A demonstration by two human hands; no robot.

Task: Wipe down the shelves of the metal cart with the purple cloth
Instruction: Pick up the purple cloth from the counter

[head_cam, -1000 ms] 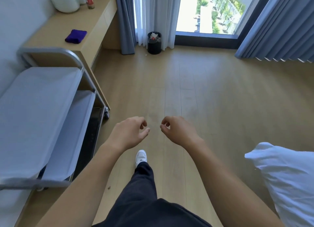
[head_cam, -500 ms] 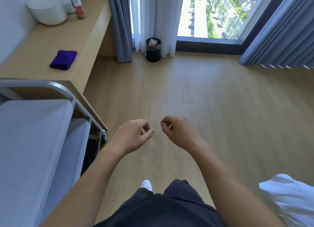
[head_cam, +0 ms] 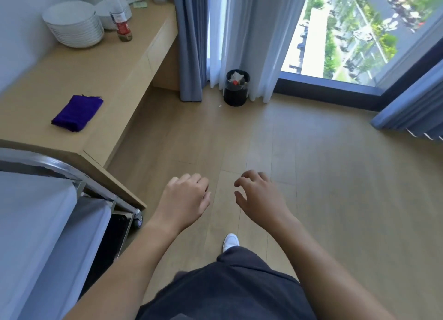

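The person is drawing nearer the purple cloth (head_cam: 77,113) on the counter (head_cam: 115,63), left hand (head_cam: 185,199) and right hand (head_cam: 257,197) hanging empty and loosely curled, pickup likely next

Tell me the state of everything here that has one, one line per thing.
purple cloth: folded, lying on desk.
left hand: empty, fingers loosely curled.
right hand: empty, fingers loosely curled.
metal cart: untouched.
trash bin: upright, holding rubbish.
bottle: upright, capped.
bowls: stacked.
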